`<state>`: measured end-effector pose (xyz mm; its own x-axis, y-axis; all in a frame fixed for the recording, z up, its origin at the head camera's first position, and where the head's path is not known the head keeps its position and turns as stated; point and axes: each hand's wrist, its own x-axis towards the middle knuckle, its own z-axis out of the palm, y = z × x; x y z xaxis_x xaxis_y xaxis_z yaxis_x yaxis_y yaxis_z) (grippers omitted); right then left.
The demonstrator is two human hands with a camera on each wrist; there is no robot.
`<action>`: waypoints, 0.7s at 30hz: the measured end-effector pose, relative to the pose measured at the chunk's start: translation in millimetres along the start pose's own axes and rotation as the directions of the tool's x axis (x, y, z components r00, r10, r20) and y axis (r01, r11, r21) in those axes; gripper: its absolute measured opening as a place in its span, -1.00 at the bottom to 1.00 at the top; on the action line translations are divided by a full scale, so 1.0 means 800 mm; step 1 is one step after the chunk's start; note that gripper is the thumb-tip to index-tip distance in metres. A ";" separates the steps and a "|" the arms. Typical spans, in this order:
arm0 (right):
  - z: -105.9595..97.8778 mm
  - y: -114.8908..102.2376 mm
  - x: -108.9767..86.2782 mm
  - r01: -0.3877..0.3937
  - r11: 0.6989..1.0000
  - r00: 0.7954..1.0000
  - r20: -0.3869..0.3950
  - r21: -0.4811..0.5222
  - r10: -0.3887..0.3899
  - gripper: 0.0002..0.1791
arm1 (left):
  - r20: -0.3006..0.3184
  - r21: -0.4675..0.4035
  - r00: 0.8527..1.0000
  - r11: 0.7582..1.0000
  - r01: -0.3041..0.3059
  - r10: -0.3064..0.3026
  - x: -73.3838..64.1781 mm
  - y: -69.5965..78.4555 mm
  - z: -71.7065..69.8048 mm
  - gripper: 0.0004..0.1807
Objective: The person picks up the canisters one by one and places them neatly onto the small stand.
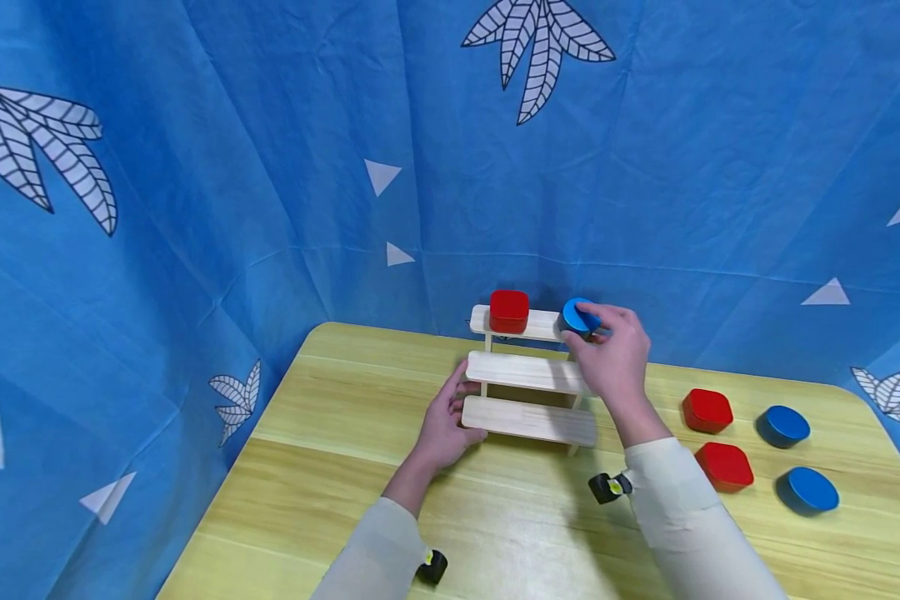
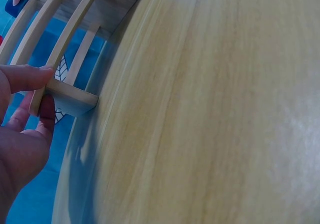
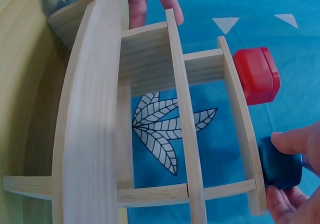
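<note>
A small three-tier wooden shelf stands near the back of the table. My left hand grips its left end at the lowest board; in the left wrist view the thumb lies on one face and fingers curl round the other. With thumb and fingers my right hand pinches a round blue tin at the right end of the top board. In the right wrist view this blue tin sits against that board. A square red tin rests on the same board toward the left.
Right of the shelf, two more red tins and two round blue tins stand on the wooden table. A blue curtain with white leaf prints hangs behind the table's back edge. Small black devices are strapped at both sleeves.
</note>
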<state>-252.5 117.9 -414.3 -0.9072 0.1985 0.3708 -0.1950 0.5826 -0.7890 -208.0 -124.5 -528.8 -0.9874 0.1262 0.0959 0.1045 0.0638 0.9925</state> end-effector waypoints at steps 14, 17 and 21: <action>-0.002 -0.004 0.005 0.006 1.000 0.998 0.061 -0.025 -0.005 -0.53 | -0.005 -0.004 1.000 1.000 0.018 -0.018 -0.001 0.002 0.001 0.34; -0.003 -0.004 0.008 0.016 0.999 0.997 0.077 -0.033 -0.014 -0.53 | -0.003 -0.013 1.000 1.000 0.027 -0.027 -0.001 0.001 0.001 0.33; -0.004 -0.004 0.011 0.020 0.999 0.995 0.095 -0.040 -0.016 -0.53 | -0.004 -0.024 0.999 0.999 0.038 -0.038 0.000 0.001 0.001 0.33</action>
<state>-259.0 120.2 -406.6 -0.9354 0.1133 0.3348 -0.1977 0.6175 -0.7613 -207.8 -124.0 -527.9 -0.9911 0.1194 0.0583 0.0640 0.0447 0.9969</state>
